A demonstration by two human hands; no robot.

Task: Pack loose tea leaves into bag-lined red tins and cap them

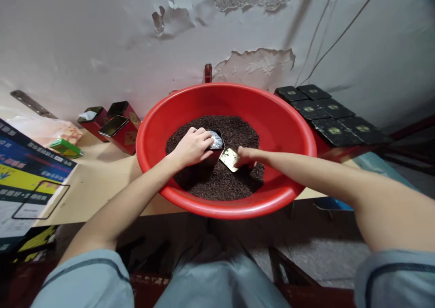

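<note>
A wide red basin (159,117) holds a heap of dark loose bits that look like tea leaves (217,188). Over the heap, my left hand (193,147) is closed on a dark rectangular tin (216,139), whose open mouth shows a whitish, shiny plastic lining. Just to the right, my right hand (247,157) grips a gold-coloured tin lid (229,159) close to the tin's near corner. The lid lies low against the leaves; parts of my right fingers are hidden behind it or in shadow.
On the left of the tabletop (102,176) stand 3 red tins (119,131), near a green box (66,148) and a printed carton (27,172). Several black-lidded tins (331,113) stand grouped on the right. A peeling wall (112,40) rises behind.
</note>
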